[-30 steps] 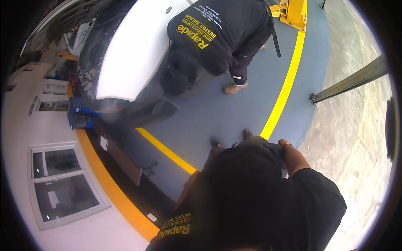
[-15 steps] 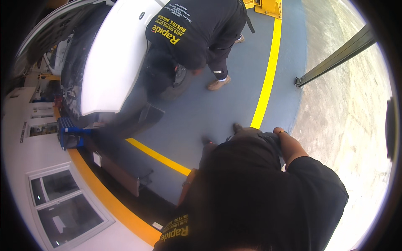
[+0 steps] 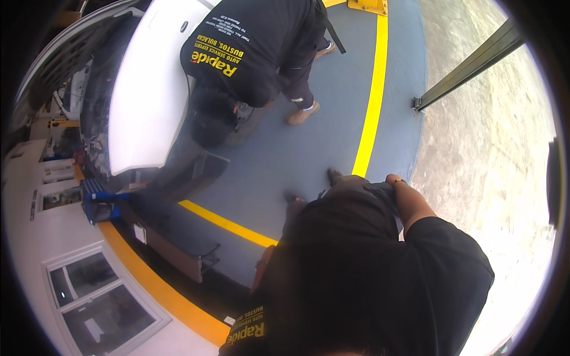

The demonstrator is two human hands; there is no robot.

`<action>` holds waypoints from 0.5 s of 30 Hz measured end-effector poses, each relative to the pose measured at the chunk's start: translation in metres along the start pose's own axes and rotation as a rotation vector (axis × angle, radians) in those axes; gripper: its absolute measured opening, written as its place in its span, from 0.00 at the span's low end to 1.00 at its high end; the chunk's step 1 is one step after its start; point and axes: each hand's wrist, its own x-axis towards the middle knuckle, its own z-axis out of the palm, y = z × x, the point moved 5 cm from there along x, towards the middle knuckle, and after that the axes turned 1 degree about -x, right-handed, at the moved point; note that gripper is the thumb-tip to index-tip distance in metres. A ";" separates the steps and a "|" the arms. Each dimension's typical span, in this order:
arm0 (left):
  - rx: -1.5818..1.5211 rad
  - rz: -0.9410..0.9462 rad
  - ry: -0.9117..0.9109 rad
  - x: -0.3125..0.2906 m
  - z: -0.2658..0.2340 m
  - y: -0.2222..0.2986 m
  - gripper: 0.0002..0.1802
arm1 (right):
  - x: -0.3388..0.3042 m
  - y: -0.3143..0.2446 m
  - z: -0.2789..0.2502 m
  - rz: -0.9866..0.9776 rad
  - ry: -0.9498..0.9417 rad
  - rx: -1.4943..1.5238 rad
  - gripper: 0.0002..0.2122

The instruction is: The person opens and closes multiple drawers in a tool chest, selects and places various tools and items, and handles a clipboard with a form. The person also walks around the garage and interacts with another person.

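Observation:
My right hand (image 3: 393,178) rests at my right hip, by the pocket of my dark trousers (image 3: 356,191). A band circles its wrist, and the fingers are mostly hidden. Down at my left side, only part of my left arm (image 3: 261,268) shows past my black shirt (image 3: 368,273); the left fingers are hidden by my body. Ahead of me, a co-worker in a black shirt (image 3: 255,53) bends low beside a white car panel (image 3: 148,89). What the co-worker's hands are on is blurred and partly hidden.
A yellow floor line (image 3: 371,107) runs ahead; another yellow line (image 3: 228,224) lies left. A metal post (image 3: 469,65) rises at right. At left are a brown bench-like board (image 3: 172,252), a blue stand (image 3: 98,199) and a windowed wall (image 3: 107,296). A yellow metal base (image 3: 368,6) stands far ahead.
The view has shifted slightly, so the co-worker and car sit farther left in the picture. The co-worker stays bent over. My right hand remains at my hip.

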 end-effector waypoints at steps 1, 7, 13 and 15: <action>-0.004 0.000 0.004 -0.001 -0.001 0.000 0.12 | -0.001 0.001 0.000 0.002 0.003 0.004 0.15; -0.017 0.004 0.019 -0.002 -0.003 -0.001 0.12 | -0.014 -0.006 -0.005 -0.003 0.020 -0.014 0.15; -0.030 -0.003 0.032 -0.001 -0.007 0.000 0.11 | -0.014 -0.010 -0.005 0.001 0.011 -0.015 0.16; -0.029 -0.002 0.040 -0.001 -0.009 0.000 0.11 | -0.011 -0.008 -0.004 0.009 0.021 -0.001 0.17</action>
